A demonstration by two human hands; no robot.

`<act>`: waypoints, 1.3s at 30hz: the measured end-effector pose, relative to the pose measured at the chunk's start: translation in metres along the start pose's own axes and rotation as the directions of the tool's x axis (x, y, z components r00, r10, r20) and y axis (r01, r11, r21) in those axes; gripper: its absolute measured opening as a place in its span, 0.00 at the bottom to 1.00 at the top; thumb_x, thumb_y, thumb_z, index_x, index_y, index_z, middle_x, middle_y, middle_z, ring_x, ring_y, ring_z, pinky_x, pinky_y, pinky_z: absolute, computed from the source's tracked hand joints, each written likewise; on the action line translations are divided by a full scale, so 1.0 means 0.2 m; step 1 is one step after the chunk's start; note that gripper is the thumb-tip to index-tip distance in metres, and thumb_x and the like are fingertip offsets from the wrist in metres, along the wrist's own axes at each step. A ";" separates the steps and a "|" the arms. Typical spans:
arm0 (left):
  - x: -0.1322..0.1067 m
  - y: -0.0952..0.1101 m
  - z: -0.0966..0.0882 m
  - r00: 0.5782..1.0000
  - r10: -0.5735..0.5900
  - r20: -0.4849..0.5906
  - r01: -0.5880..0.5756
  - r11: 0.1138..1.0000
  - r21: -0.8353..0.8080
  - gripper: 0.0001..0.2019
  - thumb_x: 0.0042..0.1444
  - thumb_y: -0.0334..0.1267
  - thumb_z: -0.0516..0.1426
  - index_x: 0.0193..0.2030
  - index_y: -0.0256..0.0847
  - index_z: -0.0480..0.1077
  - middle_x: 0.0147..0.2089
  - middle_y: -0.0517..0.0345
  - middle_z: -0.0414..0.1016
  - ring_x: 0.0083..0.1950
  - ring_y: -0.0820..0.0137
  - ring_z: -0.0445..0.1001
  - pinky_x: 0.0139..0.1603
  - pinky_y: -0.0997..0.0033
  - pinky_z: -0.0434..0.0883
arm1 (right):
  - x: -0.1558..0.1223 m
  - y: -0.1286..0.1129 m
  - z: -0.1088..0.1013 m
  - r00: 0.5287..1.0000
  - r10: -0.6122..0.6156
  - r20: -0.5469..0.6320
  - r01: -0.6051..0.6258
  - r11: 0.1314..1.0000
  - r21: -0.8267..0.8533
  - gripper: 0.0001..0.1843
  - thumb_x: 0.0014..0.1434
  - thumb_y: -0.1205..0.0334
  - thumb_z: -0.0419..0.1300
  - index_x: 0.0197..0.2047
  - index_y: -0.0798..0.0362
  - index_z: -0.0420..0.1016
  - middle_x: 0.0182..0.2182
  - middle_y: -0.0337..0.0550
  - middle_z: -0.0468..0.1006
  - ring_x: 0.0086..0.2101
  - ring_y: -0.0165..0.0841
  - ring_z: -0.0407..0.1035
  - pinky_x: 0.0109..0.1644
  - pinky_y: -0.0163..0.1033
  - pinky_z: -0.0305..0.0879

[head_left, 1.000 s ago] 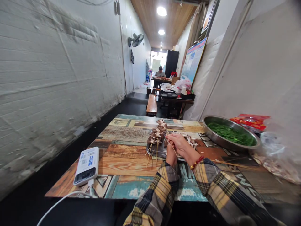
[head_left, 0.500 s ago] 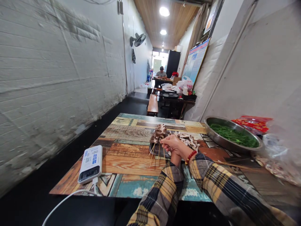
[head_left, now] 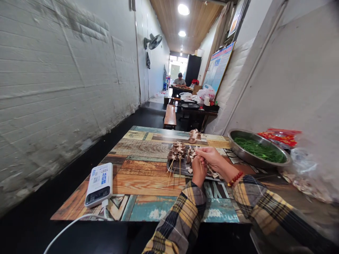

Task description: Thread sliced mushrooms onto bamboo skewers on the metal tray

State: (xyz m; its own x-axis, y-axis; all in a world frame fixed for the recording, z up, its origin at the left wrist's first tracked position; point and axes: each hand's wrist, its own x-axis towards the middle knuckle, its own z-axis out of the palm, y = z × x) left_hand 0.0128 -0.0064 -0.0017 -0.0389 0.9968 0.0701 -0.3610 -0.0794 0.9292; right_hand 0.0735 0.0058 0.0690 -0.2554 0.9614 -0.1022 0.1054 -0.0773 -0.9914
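Note:
My left hand (head_left: 199, 170) is closed low over the tray, its fingers curled round a thin wooden stick. The fingers of my right hand (head_left: 212, 158) pinch together just above it, against the same stick. Mushroom pieces are bunched at the far end of this mushroom skewer (head_left: 195, 136), tilted up beyond my hands. To the left, finished-looking mushroom skewers (head_left: 177, 151) lie on the dark tray (head_left: 172, 168), their bare sticks pointing toward me. Loose mushroom pieces (head_left: 189, 155) lie around my hands, which partly hide them.
At right stands a steel basin (head_left: 265, 160) of green chives (head_left: 255, 148), beside a red packet (head_left: 282, 135) and a clear plastic bag (head_left: 304, 165). A white power bank (head_left: 99, 183) with a cable sits at left. Farther back, a person (head_left: 180, 82) sits at another table.
The held mushroom skewer and my right hand have moved right, away from the skewers lying on the tray. My left hand, mostly hidden before, now shows. The view has shifted slightly.

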 end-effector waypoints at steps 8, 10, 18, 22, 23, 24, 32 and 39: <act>-0.23 0.29 -0.17 0.809 0.568 0.151 -0.472 0.475 0.743 0.14 0.59 0.35 0.51 0.51 0.41 0.68 0.51 0.45 0.69 0.54 0.60 0.66 0.57 0.59 0.61 | -0.08 0.05 -0.14 0.995 -0.091 -0.039 0.093 0.993 0.070 0.14 0.43 0.58 0.68 0.20 0.57 0.69 0.13 0.33 0.68 0.12 0.21 0.59 0.14 0.26 0.57; -0.26 0.40 -0.27 0.808 0.563 0.171 -0.398 0.309 0.864 0.19 0.57 0.38 0.54 0.55 0.41 0.65 0.55 0.44 0.67 0.57 0.57 0.64 0.59 0.56 0.60 | -0.07 0.08 -0.09 0.996 -0.081 -0.048 0.087 0.989 0.121 0.14 0.44 0.58 0.67 0.19 0.56 0.68 0.13 0.33 0.68 0.13 0.21 0.58 0.14 0.25 0.55; -0.20 0.37 -0.63 0.967 0.226 0.114 -0.166 0.223 0.961 0.25 0.51 0.42 0.59 0.56 0.36 0.65 0.54 0.40 0.71 0.56 0.54 0.69 0.56 0.55 0.64 | -0.10 0.19 0.19 0.994 -0.105 0.023 0.096 0.962 0.255 0.13 0.47 0.56 0.64 0.23 0.56 0.70 0.15 0.33 0.70 0.14 0.21 0.59 0.16 0.27 0.59; -0.18 0.31 -0.66 0.987 0.152 0.059 -0.116 0.402 0.908 0.24 0.51 0.45 0.58 0.52 0.35 0.68 0.50 0.41 0.75 0.49 0.57 0.74 0.51 0.58 0.68 | -0.13 0.28 0.25 0.997 -0.074 0.012 0.068 0.962 0.266 0.12 0.48 0.55 0.62 0.24 0.55 0.70 0.16 0.33 0.71 0.14 0.21 0.60 0.16 0.27 0.60; -0.18 0.30 -0.66 0.988 0.152 0.025 -0.091 0.444 0.891 0.24 0.50 0.46 0.59 0.52 0.34 0.68 0.50 0.41 0.75 0.48 0.57 0.74 0.50 0.58 0.69 | -0.13 0.30 0.26 0.998 -0.062 -0.001 0.060 0.963 0.263 0.11 0.48 0.56 0.61 0.24 0.55 0.69 0.16 0.33 0.71 0.14 0.21 0.60 0.16 0.27 0.60; -0.17 0.30 -0.66 0.989 0.149 -0.001 -0.072 0.478 0.875 0.25 0.49 0.47 0.59 0.52 0.33 0.69 0.49 0.41 0.76 0.48 0.57 0.75 0.49 0.59 0.69 | -0.12 0.32 0.26 0.999 -0.051 -0.016 0.053 0.964 0.259 0.10 0.49 0.57 0.61 0.24 0.55 0.69 0.16 0.33 0.71 0.14 0.21 0.60 0.16 0.27 0.59; -0.16 0.36 -0.62 0.998 0.023 0.054 -0.058 0.464 0.884 0.31 0.42 0.52 0.63 0.50 0.32 0.69 0.41 0.46 0.77 0.42 0.57 0.75 0.44 0.59 0.70 | -0.03 0.35 0.31 1.000 -0.025 0.010 0.022 0.969 0.246 0.07 0.51 0.64 0.59 0.23 0.55 0.69 0.14 0.33 0.70 0.14 0.23 0.62 0.17 0.28 0.60; -0.16 0.33 -0.60 0.996 0.060 0.067 -0.089 0.519 0.850 0.36 0.30 0.46 0.69 0.50 0.35 0.70 0.46 0.45 0.77 0.49 0.53 0.74 0.50 0.56 0.69 | 0.01 0.34 0.29 0.993 -0.012 0.114 -0.017 0.968 0.251 0.09 0.49 0.63 0.61 0.21 0.56 0.70 0.16 0.35 0.72 0.16 0.23 0.64 0.21 0.28 0.61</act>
State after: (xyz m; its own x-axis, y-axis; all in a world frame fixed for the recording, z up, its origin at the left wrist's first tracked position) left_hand -0.1224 -0.0444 0.0146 0.0026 0.9887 0.1497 0.6080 -0.1204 0.7848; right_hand 0.0238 -0.0133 -0.0038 -0.3642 0.9260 -0.0992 -0.1351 -0.1580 -0.9782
